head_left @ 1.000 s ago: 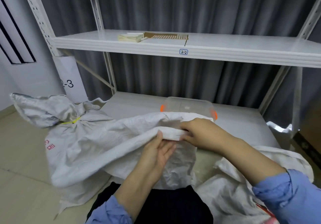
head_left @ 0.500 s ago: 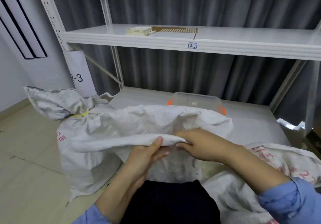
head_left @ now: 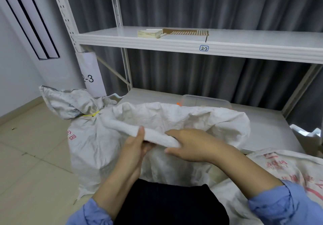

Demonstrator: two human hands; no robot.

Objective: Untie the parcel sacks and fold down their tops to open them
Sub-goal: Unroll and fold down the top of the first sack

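**Turning down the near rim of the open sack, which may spring back**

Head view: the open sack [head_left: 174, 118] stands at my knees, in front of the lower shelf [head_left: 265, 125]. Its far edge is not yet folded, so I judge the stiff woven roll could unwind or go lopsided if either grip slackens. My left hand [head_left: 134, 148] pinches the rolled rim [head_left: 157, 136], thumb on top and fingers beneath. My right hand [head_left: 194, 146], just beside it, clamps the same roll, fingers curled over it. The tied sack [head_left: 87, 141] on my left has its yellow tie [head_left: 91, 115] on, not yet undone.
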